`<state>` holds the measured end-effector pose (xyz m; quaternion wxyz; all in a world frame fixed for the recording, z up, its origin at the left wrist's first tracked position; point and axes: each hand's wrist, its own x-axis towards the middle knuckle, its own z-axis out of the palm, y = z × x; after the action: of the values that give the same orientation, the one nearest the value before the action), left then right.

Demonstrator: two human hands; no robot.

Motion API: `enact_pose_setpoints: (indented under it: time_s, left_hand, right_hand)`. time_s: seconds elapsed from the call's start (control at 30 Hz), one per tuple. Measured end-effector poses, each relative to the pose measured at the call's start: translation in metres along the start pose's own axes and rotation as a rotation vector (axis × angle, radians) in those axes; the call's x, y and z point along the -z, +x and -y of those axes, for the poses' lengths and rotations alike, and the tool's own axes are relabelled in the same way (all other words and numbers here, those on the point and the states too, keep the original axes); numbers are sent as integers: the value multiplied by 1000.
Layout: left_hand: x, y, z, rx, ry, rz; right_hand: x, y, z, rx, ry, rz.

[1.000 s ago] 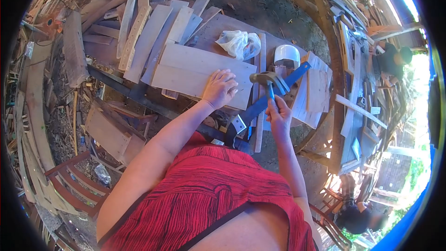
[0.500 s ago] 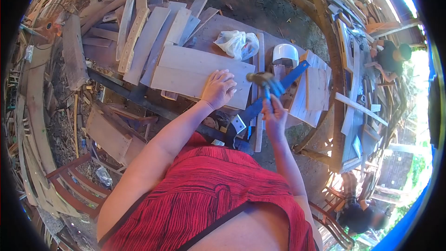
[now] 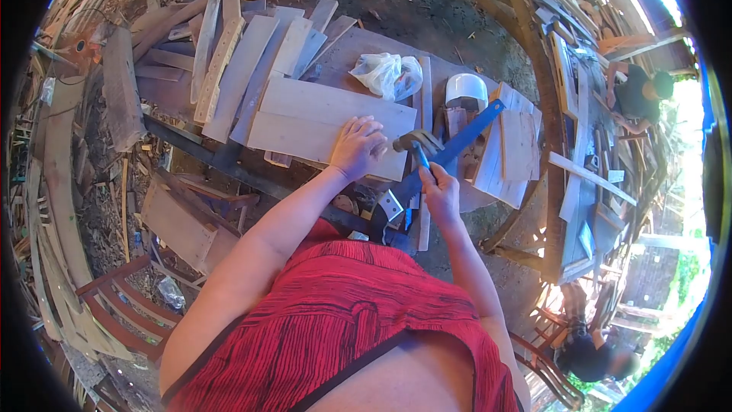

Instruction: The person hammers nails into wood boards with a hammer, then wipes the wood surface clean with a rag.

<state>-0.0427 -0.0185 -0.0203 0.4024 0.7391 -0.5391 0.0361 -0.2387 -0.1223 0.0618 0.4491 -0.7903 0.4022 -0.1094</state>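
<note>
My left hand [image 3: 357, 148] rests on a wide pale wooden board [image 3: 305, 111], its fingers lying over the board near the right end. A hammer [image 3: 417, 140] is gripped by my right hand [image 3: 441, 192], fingers wrapped around the blue handle. The hammer's head hangs just past the board's right end, close to my left fingertips. Below and behind it, a handsaw [image 3: 474, 127] with a dark blue blade and a pale, dark-edged handle lies slantwise across a narrow wooden strip [image 3: 425, 95].
A white plastic bag [image 3: 385, 75] and a white rounded object [image 3: 466, 90] lie beyond the board. Several planks [image 3: 244, 76] lean at the left; more boards [image 3: 509, 145] are stacked at the right. Two people [image 3: 639, 98] are at the far right. A slatted chair [image 3: 126, 305] stands lower left.
The hammer has moved left and its head has turned, now nearer my left hand. My right hand has shifted slightly left with it. My left hand stays on the board.
</note>
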Motion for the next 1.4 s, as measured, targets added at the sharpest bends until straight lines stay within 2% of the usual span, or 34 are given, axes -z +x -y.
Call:
enact_pose_setpoints:
  time_s: [0.07, 0.1, 0.2, 0.27, 0.33, 0.37, 0.5, 0.53, 0.63, 0.73, 0.77, 0.8, 0.87, 0.93, 1.03, 1.2, 1.27, 1.33, 1.4]
  left_hand:
    - [2, 0, 0, 0, 7, 21]
    - [2, 1, 1, -2, 9, 20]
    - [2, -1, -2, 11, -3, 31]
    - [5, 1, -3, 15, -5, 39]
    - [2, 0, 0, 1, -1, 25]
    - [-1, 0, 2, -10, 4, 13]
    - [3, 1, 1, -17, 2, 21]
    - [3, 3, 0, -14, 4, 15]
    - [4, 2, -4, -8, 5, 19]
    - [2, 1, 0, -16, 3, 11]
    - [0, 1, 1, -21, -7, 5]
    - [0, 1, 0, -24, -8, 4]
    - [1, 1, 0, -20, 24, -3]
    - [3, 2, -1, -14, 19, 7]
    - [2, 2, -2, -7, 10, 23]
    - [1, 1, -2, -3, 19, 15]
    - [1, 1, -1, -10, 30, 9]
    - [2, 0, -1, -4, 20, 16]
    - [1, 3, -2, 0, 8, 20]
  right_hand:
    - [5, -3, 12, -90, 125, -26]
    - [8, -3, 19, -88, 126, -27]
    - [15, -11, 33, -12, 426, -85]
    - [14, -12, 32, 33, 431, -73]
    - [-2, -8, 5, 83, 272, -96]
    - [-6, -3, -7, 19, -11, -52]
    - [6, -7, 11, -79, 145, -3]
    - [10, -8, 21, -79, 144, -3]
    - [15, -11, 37, -1, 418, -67]
    - [0, -8, 15, 55, 352, -113]
    - [-12, 1, -15, 141, 121, -127]
    - [-8, 0, -9, 143, 121, -130]
    - [1, -1, 5, -127, 131, -20]
    - [7, -1, 16, -112, 197, -12]
    - [14, -8, 40, 0, 424, -120]
    - [-8, -1, -2, 106, 223, -140]
    - [-2, 0, 1, -126, 151, 11]
    - [3, -2, 13, -102, 176, -13]
    - [9, -6, 27, -75, 396, -69]
